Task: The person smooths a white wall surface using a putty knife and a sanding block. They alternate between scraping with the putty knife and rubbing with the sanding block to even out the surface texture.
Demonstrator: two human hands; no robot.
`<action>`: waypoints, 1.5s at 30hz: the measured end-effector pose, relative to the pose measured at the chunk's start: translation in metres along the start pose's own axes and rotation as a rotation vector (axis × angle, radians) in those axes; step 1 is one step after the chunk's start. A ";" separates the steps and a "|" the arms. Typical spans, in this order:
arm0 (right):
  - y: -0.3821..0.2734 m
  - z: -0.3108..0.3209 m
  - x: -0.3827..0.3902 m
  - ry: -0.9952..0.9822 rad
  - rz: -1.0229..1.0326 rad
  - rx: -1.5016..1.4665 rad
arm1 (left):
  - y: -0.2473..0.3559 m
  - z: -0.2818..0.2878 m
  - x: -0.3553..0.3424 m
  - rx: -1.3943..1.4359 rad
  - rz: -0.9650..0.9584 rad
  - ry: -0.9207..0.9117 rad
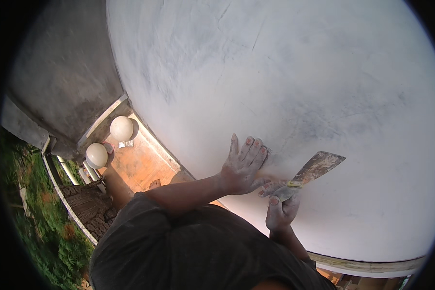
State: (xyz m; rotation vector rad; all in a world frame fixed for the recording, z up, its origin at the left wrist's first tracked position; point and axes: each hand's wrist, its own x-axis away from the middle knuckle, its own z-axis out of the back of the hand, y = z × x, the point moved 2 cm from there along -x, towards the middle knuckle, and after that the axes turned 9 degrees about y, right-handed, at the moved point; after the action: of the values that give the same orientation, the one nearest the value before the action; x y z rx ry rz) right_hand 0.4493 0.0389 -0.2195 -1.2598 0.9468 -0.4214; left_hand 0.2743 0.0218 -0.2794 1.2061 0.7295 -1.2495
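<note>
A broad white wall (324, 77), streaked with grey smudges, fills most of the view, with the wearer's dark shirt (203, 246) below it. Off to the left lies a stretch of orange floor (137, 166), where two pale round objects (122, 128) sit near each other. The left forearm (186, 195) slants up to the right across the front of the wall; its dusty left hand (241, 166) lies back outward, fingers extended and fanned toward the top, thumb reaching right. A dark edge (269, 154) shows just beside its fingertips, too little to tell what it is or whether the hand holds it. The right hand (281, 205) comes up from below, wrist bent, its thumb and fingers closed around the handle of a scraper (320, 166), in front of the wall just right of the left hand. The scraper's long axis runs diagonally, handle low and left, stained blade flaring and pointing up to the right. A small yellowish band (295, 184) circles its neck.
</note>
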 end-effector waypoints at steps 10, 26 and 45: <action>0.004 0.016 0.006 -0.016 0.024 0.089 | -0.002 0.008 -0.022 -0.043 0.130 0.109; 0.008 0.011 -0.037 -0.075 0.612 0.483 | -0.007 0.009 0.007 -0.042 0.110 -0.107; 0.015 0.008 -0.039 -0.128 0.694 0.500 | -0.046 0.044 -0.123 -0.160 0.185 0.356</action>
State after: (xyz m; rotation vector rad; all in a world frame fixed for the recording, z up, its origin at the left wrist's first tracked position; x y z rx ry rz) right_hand 0.4302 0.0764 -0.2191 -0.4513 1.0222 -0.0163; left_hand 0.1940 0.0233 -0.1661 1.3450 0.9357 -0.8166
